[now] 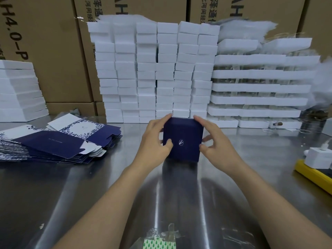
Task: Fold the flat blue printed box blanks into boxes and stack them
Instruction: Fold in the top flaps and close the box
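A folded dark blue box (185,135) with a small white emblem on its front stands on the steel table (179,194) at the centre. My left hand (156,141) grips its left side, thumb on the front face. My right hand (213,141) holds its right side, fingers along the top edge. A fanned pile of flat blue printed box blanks (53,142) lies on the table to the left, white insides and leaf-pattern panels showing.
Tall stacks of white foam blocks (154,72) and white trays (260,87) line the back, with more white stacks (19,92) at far left and cardboard cartons behind. A yellow tool with a white block (318,164) sits at the right edge; tape scraps (161,238) lie near me.
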